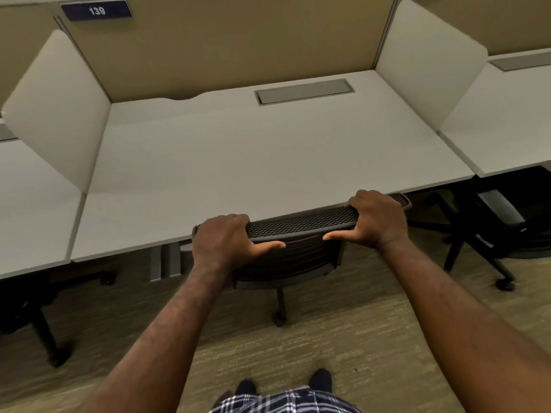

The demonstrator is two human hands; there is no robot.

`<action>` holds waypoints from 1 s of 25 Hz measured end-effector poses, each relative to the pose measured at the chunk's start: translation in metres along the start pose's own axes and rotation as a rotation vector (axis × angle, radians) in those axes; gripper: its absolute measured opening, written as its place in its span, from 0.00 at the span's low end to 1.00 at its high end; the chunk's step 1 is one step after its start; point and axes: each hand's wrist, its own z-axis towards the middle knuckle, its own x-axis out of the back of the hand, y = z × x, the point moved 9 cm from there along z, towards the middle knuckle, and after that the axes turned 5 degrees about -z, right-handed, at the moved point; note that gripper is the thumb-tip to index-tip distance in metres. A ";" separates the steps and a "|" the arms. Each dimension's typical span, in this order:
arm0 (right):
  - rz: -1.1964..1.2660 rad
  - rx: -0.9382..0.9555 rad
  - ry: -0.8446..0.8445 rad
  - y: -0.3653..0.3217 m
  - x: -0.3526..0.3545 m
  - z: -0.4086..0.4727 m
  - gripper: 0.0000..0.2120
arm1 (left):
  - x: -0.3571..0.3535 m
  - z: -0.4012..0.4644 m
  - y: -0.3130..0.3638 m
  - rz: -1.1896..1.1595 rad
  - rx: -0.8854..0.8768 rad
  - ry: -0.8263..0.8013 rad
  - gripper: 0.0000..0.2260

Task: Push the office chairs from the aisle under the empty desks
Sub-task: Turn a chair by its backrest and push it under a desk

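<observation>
At the near edge of the desk, the left hand and right hand are each wrapped over the top rail of the chair, fingers on the far side, thumbs pointing inward along the near side. The rail's long axis runs left to right, its right end slightly farther, roughly parallel with the desk edge and touching or just under it; neither hand is clearly better placed. The seat looks already tucked beneath, so any remaining push goes straight away from the person, and seems short. Outward, a desk leg stands just left of the chair, near enough to catch its base. Another chair sits under the right-hand desk, well apart. A plate reading 139 hangs far left.
</observation>
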 end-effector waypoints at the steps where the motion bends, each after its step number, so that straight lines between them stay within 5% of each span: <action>1: 0.003 0.008 -0.001 0.009 -0.001 0.004 0.49 | -0.002 0.005 0.006 0.004 0.007 0.003 0.40; 25: 0.005 0.058 -0.056 0.081 -0.016 0.044 0.49 | -0.036 0.061 0.047 0.007 0.085 -0.034 0.40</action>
